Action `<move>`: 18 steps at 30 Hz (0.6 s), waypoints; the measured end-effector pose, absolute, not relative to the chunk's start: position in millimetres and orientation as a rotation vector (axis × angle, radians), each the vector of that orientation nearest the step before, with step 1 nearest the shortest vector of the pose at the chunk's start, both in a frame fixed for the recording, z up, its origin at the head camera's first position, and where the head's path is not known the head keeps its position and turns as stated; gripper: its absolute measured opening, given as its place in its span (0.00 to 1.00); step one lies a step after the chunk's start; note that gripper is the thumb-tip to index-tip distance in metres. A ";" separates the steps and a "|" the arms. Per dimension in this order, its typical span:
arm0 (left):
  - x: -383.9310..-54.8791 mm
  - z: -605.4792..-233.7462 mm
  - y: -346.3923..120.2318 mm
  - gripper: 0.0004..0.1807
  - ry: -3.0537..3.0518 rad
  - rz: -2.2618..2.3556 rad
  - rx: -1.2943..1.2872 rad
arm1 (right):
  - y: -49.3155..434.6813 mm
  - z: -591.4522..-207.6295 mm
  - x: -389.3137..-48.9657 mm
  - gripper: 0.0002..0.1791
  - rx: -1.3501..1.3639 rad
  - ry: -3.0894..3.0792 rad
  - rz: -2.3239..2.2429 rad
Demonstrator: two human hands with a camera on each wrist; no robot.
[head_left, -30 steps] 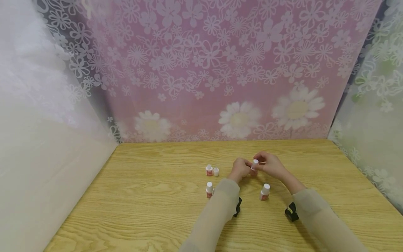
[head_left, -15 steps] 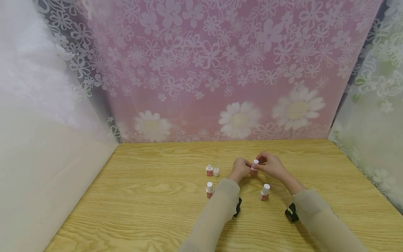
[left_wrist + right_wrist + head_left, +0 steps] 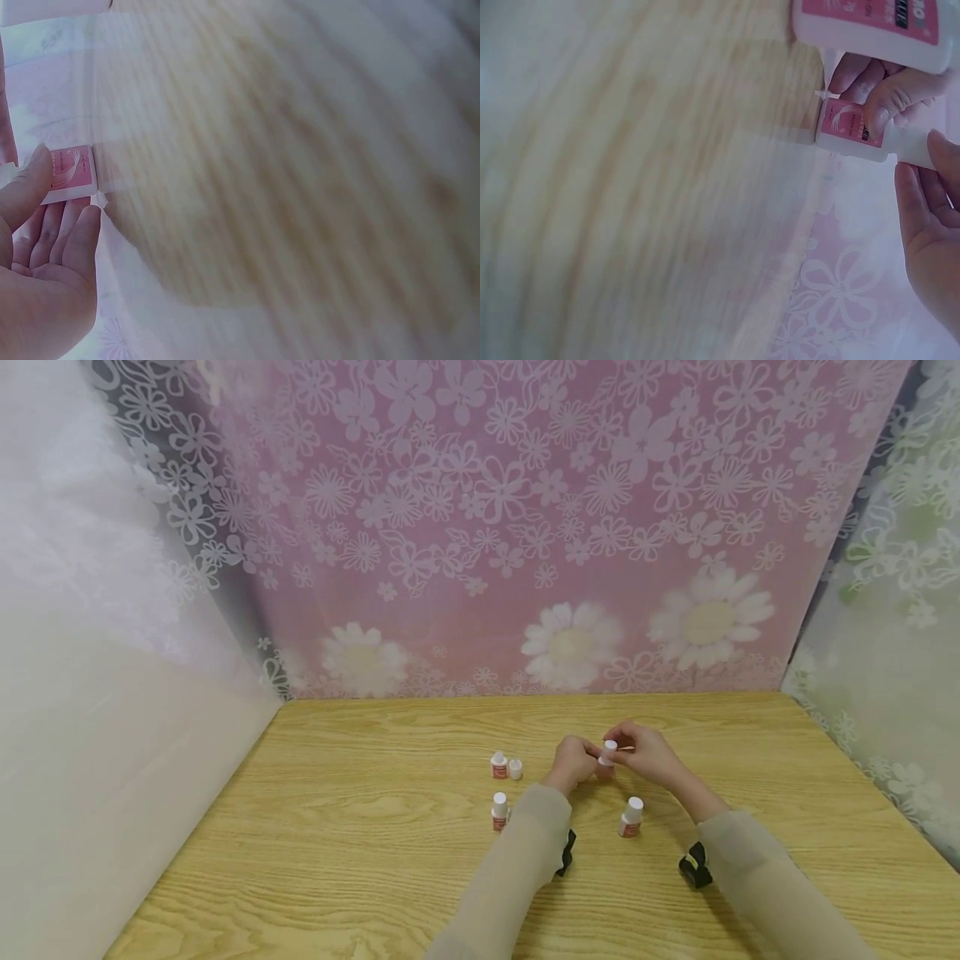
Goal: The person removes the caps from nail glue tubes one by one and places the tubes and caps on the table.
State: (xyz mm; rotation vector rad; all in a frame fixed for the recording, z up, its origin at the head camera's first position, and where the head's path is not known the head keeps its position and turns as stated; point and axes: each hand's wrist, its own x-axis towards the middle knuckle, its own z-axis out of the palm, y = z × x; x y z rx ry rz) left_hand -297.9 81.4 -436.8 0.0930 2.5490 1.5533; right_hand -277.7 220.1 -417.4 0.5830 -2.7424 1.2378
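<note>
A small white glue bottle (image 3: 845, 127) with a pink-red label stands on the table between the two hands. My left hand (image 3: 574, 760) holds its body, with the thumb across the label in the right wrist view. The white cap (image 3: 915, 147) is pinched by the fingers and thumb of my right hand (image 3: 648, 755). The cap sits at the top of the bottle; whether it is loose or tight I cannot tell. In the left wrist view the label (image 3: 73, 166) shows beyond the left thumb, while the cap end is mostly hidden.
Left of the hands, another bottle (image 3: 499, 767) has a separate white cap (image 3: 515, 769) beside it. Nearer stands a capped bottle (image 3: 499, 812), partly behind the left sleeve. One more capped bottle (image 3: 631, 818) is between the forearms. Flowered sheets (image 3: 465, 527) surround the wooden table (image 3: 337, 827).
My right fingers shift slightly around the cap, back and then forward again. The left hand and the other bottles stay where they were.
</note>
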 end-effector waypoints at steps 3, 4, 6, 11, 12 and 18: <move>-298.0 -437.0 81.9 0.07 2.554 1.552 0.093 | 220.2 -416.5 -277.0 0.10 0.598 -2.742 1.263; -298.0 -437.0 82.0 0.07 2.554 1.551 0.092 | 220.1 -415.7 -276.6 0.10 0.606 -2.742 1.272; -298.0 -437.1 82.2 0.08 2.553 1.549 0.087 | 220.1 -414.1 -275.9 0.10 0.620 -2.741 1.292; -296.4 -435.7 81.3 0.07 2.527 1.556 0.080 | 220.1 -411.6 -275.0 0.12 0.644 -2.747 1.312; -296.2 -435.6 81.1 0.08 2.523 1.558 0.078 | 220.3 -411.6 -274.8 0.12 0.645 -2.752 1.314; -296.7 -435.9 81.6 0.09 2.537 1.569 0.084 | 221.7 -411.8 -275.4 0.16 0.610 -2.776 1.312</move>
